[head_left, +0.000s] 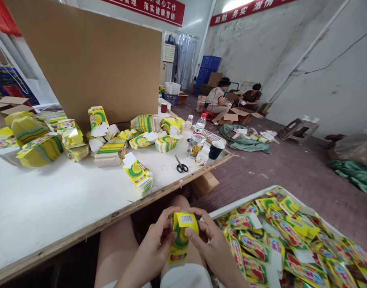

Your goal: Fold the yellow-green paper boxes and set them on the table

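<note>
Over my lap, a small yellow and green carton (179, 240) with a barcode on its end flap is held between both hands. My left hand (159, 236) grips its left side, thumb on the front face. On the other side, my right hand (209, 238) has its thumb pressed near the barcode flap and its fingers behind. What the carton contains, if anything, is hidden. A stack of flat yellow cartons (138, 173) lies closest to my hands on the white table (81, 200). To my right sits a white bin (275, 188) full of yellow packets and cartons (261, 246).
Black-handled scissors (182, 167), a clear jar (196, 144), a dark cup (216, 149) and a bottle (200, 123) stand near the table's right corner. Several carton stacks (111, 150) line a tall cardboard sheet (105, 60). Two people (217, 100) sit by open boxes further back.
</note>
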The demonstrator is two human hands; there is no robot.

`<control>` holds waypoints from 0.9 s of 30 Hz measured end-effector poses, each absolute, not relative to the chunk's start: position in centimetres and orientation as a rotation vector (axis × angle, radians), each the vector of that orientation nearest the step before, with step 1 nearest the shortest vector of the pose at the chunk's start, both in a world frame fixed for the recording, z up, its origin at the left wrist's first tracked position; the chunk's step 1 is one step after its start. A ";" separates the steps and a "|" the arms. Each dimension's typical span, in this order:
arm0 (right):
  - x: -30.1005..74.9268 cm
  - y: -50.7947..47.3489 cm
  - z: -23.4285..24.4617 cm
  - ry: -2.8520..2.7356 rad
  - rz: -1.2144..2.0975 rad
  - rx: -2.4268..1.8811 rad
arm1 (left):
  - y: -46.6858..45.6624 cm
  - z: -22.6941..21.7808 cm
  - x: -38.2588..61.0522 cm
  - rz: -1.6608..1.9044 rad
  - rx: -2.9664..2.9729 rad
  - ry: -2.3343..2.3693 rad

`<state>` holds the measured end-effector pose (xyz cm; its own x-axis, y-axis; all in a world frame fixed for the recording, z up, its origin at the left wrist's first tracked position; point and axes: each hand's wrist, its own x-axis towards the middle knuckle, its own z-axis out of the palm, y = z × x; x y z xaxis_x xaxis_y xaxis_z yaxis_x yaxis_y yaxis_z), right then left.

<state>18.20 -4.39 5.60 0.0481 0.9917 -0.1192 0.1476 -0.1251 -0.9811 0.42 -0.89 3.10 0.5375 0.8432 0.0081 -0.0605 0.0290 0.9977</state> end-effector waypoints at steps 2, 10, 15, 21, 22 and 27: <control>18.3 -4.3 5.4 -1.252 1.170 -1.470 | -0.8 3.1 0.4 0.785 1.407 0.719; 17.9 -3.9 4.5 -1.323 0.933 -1.577 | -0.7 3.0 0.5 0.801 1.310 0.635; 17.8 -3.9 4.2 -1.334 0.943 -1.620 | -0.8 3.4 1.0 0.823 1.223 0.566; 18.2 -3.8 4.3 -1.399 0.881 -1.609 | -0.7 3.7 1.2 0.869 1.153 0.600; 18.3 -3.8 4.4 -1.408 0.847 -1.584 | -0.6 3.7 1.2 0.877 1.122 0.599; 18.6 -3.8 4.3 -1.276 0.890 -1.435 | -0.5 3.5 1.6 0.876 1.055 0.619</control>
